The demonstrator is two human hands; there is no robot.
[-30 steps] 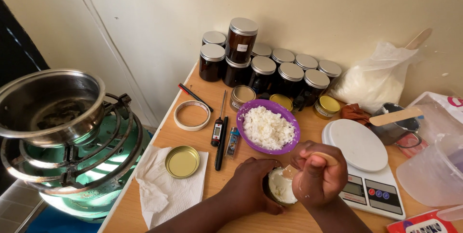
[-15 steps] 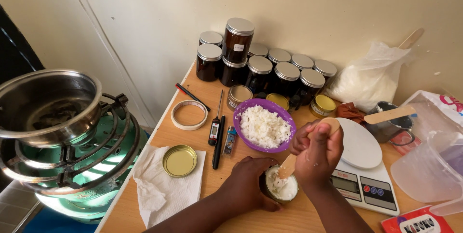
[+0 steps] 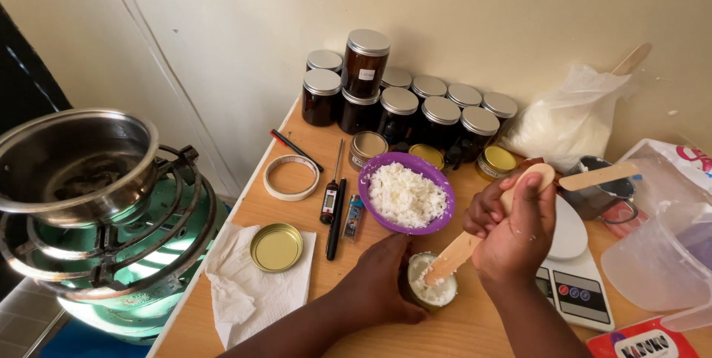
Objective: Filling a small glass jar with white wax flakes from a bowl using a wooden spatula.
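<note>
In the head view, the left hand (image 3: 386, 280) wrapped its fingers around a small jar (image 3: 432, 291) of white wax on the table (image 3: 475, 328). The right hand (image 3: 515, 228) pinched a wooden stick (image 3: 463, 247), its tip dipping into the jar, just below a purple bowl (image 3: 406, 193).

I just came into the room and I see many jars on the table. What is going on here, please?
A person stands at a wooden table. The left hand steadies a small tin filled with white flakes, and the right hand presses a wooden stick into it. Just behind is a purple bowl of the same white flakes. A kitchen scale sits to the right, dark jars with silver lids line the wall, and a gold lid lies on a paper napkin.
</note>
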